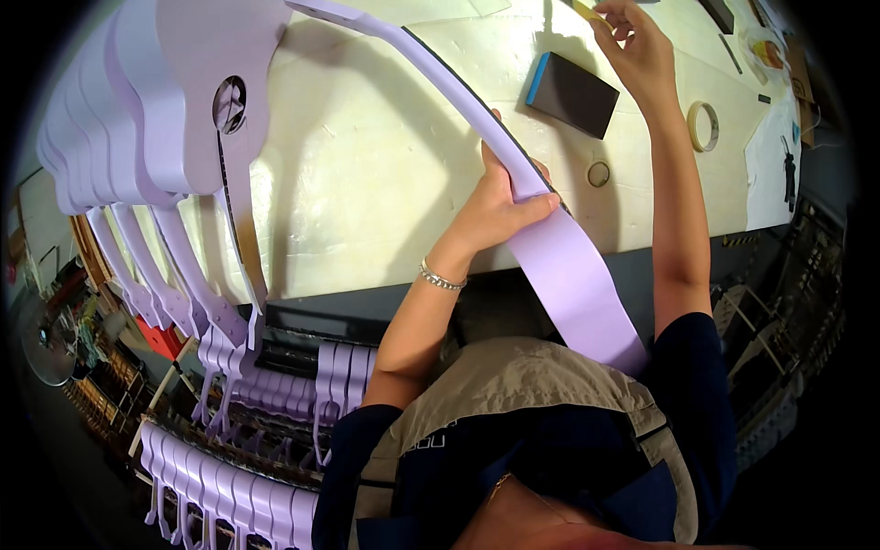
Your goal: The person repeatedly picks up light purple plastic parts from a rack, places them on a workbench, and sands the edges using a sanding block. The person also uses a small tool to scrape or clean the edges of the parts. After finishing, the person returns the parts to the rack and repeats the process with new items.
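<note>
At the bench, my left hand [500, 206] clamps the long lilac guitar-neck piece [550, 238] about midway along, thumb lying across its face and fingers wrapped beneath. The piece runs from the 11 o'clock corner of the cream worktable [367, 156] down over the table's near edge toward my chest at 5 o'clock.

My worry is leverage. With only one hand on so long a piece, I judge the far end could swing or dip and knock the lilac guitar bodies [156, 101] hanging at 10 o'clock, or the painted face could scuff on the table edge. A slack thumb would let it slide toward my lap.

My right hand [637, 46] is stretched out to 1 o'clock, arm nearly straight, fingers pinching a small yellow item [587, 11] I cannot identify. Just at 7 o'clock of that hand lies a dark sanding block with a blue edge [573, 92]; a roll of tape [703, 126] sits at 3 o'clock. My left wrist, wearing a silver bracelet [442, 278], is bent upward, elbow tucked low.
</note>
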{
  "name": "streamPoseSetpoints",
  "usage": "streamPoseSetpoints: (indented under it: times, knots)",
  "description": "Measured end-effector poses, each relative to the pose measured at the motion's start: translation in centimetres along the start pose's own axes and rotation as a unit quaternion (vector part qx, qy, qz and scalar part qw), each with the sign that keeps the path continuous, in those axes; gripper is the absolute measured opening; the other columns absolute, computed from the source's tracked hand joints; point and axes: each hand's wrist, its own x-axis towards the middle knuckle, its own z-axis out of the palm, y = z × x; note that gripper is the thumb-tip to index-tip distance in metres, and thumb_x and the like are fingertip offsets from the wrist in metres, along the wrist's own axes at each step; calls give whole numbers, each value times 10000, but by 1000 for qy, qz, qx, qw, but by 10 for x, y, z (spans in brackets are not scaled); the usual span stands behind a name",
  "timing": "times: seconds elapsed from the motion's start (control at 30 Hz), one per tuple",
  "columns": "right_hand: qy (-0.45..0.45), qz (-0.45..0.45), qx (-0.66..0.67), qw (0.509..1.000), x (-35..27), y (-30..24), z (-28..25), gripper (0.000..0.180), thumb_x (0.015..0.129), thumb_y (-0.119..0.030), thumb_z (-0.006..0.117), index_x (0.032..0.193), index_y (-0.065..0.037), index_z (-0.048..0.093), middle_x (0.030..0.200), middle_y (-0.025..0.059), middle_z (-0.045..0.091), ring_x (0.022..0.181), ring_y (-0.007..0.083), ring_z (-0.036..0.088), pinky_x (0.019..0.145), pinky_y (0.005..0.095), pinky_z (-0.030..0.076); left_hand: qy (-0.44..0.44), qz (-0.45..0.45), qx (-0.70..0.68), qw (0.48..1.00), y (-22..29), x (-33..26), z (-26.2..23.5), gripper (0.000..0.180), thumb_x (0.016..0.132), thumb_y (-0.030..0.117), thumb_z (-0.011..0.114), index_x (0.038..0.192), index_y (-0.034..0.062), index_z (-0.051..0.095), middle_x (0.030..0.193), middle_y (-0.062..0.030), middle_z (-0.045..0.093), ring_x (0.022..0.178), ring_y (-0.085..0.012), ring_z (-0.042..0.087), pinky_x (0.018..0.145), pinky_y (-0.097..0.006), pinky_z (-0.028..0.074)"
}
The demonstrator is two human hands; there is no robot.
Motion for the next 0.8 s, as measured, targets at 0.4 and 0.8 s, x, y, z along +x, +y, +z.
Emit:
streamPoseSetpoints:
  times: [0.4,0.8]
  knots:
    - [9,99,99,990,13,-14,13,186,776,18,603,958,-18,594,744,18,499,638,79,487,549,216,416,16,26,57,998,-7,5,-5,917,848,29,525,1413,160,-185,888,-98,552,802,-239,631,761,-377,503]
    - [-229,235,383,863,-23,-38,-34,110,827,-15,625,928,30,617,823,67,659,716,166,644,643,256,525,64,-15,15,998,-3,5,-2,799,951,546,235,1403,-57,-31,870,-72,603,861,-111,526,863,-243,392]
